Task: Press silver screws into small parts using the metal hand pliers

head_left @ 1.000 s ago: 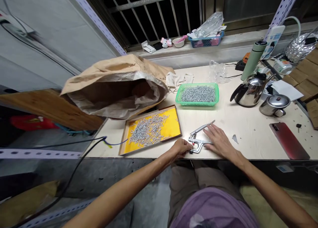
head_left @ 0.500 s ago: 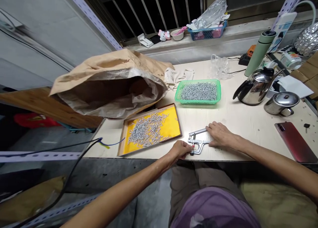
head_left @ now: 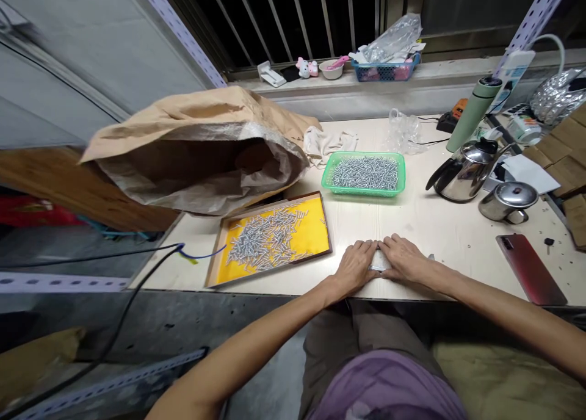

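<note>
- At the table's (head_left: 439,224) near edge, tool (head_left: 379,261) lay between both hands, mostly hidden.
- Left hand (head_left: 356,266): closed on tool's left side.
- Right hand (head_left: 405,259): closed on its right.
- Tray (head_left: 315,228) of pins (head_left: 260,243) sat left, green basket (head_left: 364,191) beyond.

The left hand (head_left: 356,266) and right hand (head_left: 403,260) cover most of the grey metal tool (head_left: 379,262), so only a small patch shows between them and its ends cannot be made out. Much of the inside of the paper sack (head_left: 215,116) is lost in shadow. The metal pins (head_left: 260,240) (in the yellow-lined tray (head_left: 315,228) and the green basket (head_left: 366,191) alike) are too small to tell one by one. The right edge cuts off the brown boxes (head_left: 561,146) and the foil bundle (head_left: 555,96); the lower edge crops the purple top (head_left: 389,383).
</note>
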Tool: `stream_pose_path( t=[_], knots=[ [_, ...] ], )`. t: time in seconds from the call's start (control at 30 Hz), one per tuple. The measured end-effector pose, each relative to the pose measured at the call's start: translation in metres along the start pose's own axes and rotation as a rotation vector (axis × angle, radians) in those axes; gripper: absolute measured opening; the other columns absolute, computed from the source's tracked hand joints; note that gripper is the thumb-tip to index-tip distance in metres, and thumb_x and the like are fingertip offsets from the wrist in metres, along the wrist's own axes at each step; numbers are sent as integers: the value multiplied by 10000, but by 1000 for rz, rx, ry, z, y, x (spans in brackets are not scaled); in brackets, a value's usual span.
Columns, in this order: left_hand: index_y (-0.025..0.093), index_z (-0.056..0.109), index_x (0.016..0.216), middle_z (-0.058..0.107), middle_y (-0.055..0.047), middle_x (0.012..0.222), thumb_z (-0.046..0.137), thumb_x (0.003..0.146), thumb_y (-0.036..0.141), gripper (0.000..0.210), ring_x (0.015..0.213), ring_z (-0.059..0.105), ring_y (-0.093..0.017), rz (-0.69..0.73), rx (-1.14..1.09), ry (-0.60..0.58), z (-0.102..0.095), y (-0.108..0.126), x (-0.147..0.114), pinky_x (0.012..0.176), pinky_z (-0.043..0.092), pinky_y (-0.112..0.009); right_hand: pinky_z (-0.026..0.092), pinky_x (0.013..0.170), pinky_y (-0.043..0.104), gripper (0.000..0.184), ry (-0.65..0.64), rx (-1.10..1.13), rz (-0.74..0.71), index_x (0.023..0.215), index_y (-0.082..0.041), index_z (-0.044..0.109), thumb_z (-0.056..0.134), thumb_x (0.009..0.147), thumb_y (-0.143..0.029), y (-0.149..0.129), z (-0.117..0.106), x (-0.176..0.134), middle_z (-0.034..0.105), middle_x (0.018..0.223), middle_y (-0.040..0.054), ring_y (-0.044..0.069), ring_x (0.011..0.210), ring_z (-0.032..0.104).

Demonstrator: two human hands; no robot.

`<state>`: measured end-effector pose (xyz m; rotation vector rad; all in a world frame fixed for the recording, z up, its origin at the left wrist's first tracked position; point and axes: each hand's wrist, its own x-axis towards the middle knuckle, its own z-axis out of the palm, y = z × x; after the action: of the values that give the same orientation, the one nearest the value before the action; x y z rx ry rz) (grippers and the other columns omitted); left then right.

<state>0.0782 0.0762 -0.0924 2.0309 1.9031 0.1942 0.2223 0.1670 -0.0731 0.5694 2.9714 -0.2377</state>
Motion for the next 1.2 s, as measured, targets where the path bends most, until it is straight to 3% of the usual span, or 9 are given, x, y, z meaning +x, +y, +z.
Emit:
stream_pose_path(
  t=[0.1,0.37,0.53,0.67,0.77,0.87,0.97,1.07,1.2],
  knots=[
    [176,432,1273,546,-115,1198,656,779,377,578,1071,492,-260,-1,41,-47,-1,0,6,885,424,-396,444,716,368,609,-25,-8,51,1089,-128,572,841,593,-357,6,1,-4,595,995,124,278,898,534],
    [211,614,987,601,-70,998,594,843,365,213,1006,498,-244,-106,45,-49,0,9,-4,780,412,-356,416,710,304,40,-28,-13,-1,831,-182,625,662,819,-192,2,10,-13,612,841,58,197,822,566],
    [199,623,971,611,-75,986,598,840,336,191,1011,508,-253,-139,36,-46,0,14,-4,779,429,-362,423,706,309,66,41,-66,23,905,-174,644,618,844,-175,1,19,-17,620,833,65,202,818,578],
    [173,541,1167,598,-105,1094,668,776,362,453,1024,512,-272,-144,27,53,8,15,-5,819,454,-397,434,651,320,334,-128,-63,64,1026,-166,645,743,732,-289,7,-8,6,633,883,99,248,820,601],
    [163,494,1245,530,-131,1256,707,742,362,582,1105,488,-275,-101,-31,178,14,11,-12,896,450,-406,438,654,306,245,-181,-9,33,1031,-181,652,653,818,-302,2,-38,30,645,930,101,240,835,617],
    [191,577,1171,558,-102,1220,609,834,307,357,1083,504,-230,-104,-78,333,3,-11,-21,901,453,-366,447,733,312,228,-7,14,4,1087,-168,627,573,876,-232,-9,-52,45,637,1018,110,234,911,608],
    [183,672,1009,625,-88,1003,468,910,230,232,928,524,-206,-289,4,438,-26,-53,-25,813,461,-348,454,737,315,227,92,67,-22,1095,-164,615,558,877,-194,-18,-43,42,635,981,101,230,908,598],
    [175,697,968,633,-89,964,481,894,174,229,910,497,-215,-378,92,392,-48,-98,-21,772,447,-335,467,701,297,178,128,181,-72,1044,-180,618,516,899,-193,-22,-21,26,629,913,76,200,840,595],
    [205,685,1022,640,-75,993,478,904,188,239,925,475,-209,-292,147,261,-49,-132,-11,765,423,-311,486,696,307,184,237,289,-103,1015,-191,609,444,937,-216,-26,6,-4,619,908,69,188,814,581]
  ],
)
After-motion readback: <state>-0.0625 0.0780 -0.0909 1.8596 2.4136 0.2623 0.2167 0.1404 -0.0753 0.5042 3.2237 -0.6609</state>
